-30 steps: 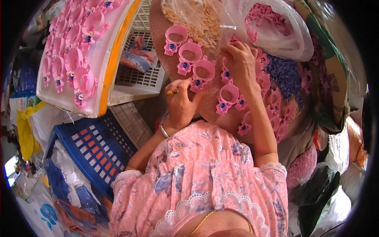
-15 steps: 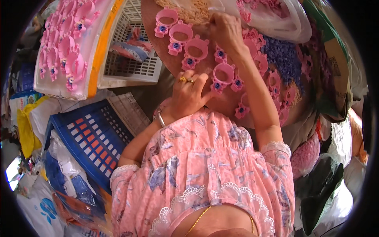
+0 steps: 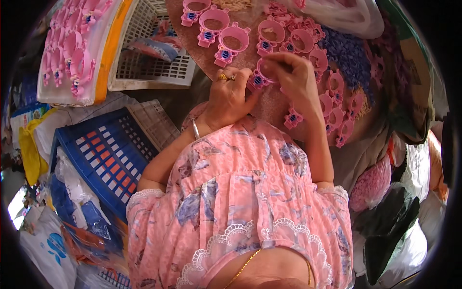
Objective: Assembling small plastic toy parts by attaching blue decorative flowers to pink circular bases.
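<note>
On the round table's near side lies a pink plastic ring-shaped piece with ears and a small blue striped part (image 3: 259, 80). My left hand (image 3: 230, 94), with gold rings on it, is curled at the piece's lower end, index finger and thumb closing on it. My right hand (image 3: 299, 79) bends over the ring from the right, thumb and fingers pinched at its opening. Whatever those fingertips hold is too small or hidden to make out. More pink pieces (image 3: 234, 38) of the same kind lie in a slanting row beyond my left hand.
Beige bits (image 3: 233, 5) lie at the far edge, a heap of small blue parts (image 3: 344, 58) on the right. A clear plastic bag (image 3: 353, 19) rests behind. Left stand a white box (image 3: 94, 89) bearing pink pieces, a white basket (image 3: 180, 72) and a blue basket (image 3: 91, 164).
My right hand has come back from the far beige bits to the pink piece beside my left hand. My left hand has closed in on that piece's lower end. The whole view has shifted slightly.
</note>
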### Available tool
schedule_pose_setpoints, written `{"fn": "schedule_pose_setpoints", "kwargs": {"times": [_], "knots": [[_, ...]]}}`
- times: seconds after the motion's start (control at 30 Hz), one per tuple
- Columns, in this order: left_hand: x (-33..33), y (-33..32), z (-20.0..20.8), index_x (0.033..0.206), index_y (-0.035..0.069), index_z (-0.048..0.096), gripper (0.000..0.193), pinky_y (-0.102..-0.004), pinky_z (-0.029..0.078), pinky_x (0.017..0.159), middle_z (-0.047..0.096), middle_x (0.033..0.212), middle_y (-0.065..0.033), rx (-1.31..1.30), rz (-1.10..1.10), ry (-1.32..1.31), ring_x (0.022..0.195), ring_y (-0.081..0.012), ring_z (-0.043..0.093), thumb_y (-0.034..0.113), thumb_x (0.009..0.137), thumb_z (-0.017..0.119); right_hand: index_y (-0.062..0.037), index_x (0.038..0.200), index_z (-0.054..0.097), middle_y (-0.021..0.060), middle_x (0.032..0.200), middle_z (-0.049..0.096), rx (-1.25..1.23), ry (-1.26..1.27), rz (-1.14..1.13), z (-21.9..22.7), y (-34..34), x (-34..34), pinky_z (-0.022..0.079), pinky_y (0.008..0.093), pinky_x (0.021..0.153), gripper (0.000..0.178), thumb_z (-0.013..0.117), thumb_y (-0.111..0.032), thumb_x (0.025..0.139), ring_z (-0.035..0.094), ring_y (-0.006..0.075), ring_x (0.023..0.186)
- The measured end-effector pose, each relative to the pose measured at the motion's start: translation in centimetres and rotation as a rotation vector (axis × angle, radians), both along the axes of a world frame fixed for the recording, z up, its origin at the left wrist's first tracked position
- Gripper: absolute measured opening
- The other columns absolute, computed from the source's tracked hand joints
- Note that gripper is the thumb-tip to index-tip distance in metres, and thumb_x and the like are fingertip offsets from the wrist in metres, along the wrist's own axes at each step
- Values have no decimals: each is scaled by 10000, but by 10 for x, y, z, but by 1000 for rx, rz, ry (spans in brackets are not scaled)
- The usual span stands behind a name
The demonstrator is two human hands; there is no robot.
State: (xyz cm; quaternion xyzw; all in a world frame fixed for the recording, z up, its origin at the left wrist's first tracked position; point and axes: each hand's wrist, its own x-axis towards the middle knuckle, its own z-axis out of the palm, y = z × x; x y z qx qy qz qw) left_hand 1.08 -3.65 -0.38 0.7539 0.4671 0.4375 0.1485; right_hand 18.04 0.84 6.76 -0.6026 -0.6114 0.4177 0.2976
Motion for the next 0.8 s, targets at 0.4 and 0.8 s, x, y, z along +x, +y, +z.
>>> {"fn": "schedule_pose_setpoints", "kwargs": {"times": [0.4, 0.8], "knots": [[0, -2, 3, 1164, 44, 552, 475, -413, 499, 783, 637, 943, -140, -39, -18, -32, 882, -338, 620, 141, 774, 805, -50, 963, 732, 82, 903, 732, 393, -319, 52, -15, -23, 2, 503, 307, 745, 212, 662, 42, 785, 677, 191, 821], [0, -9, -4, 1183, 4, 520, 499, -408, 430, 928, 656, 939, -125, -100, -9, -12, 960, -293, 611, 253, 825, 762, -143, 1045, 730, 27, 1080, 682, 433, -850, 259, -12, -21, 3, 373, 372, 869, 328, 685, -35, 738, 587, 239, 1010]]}}
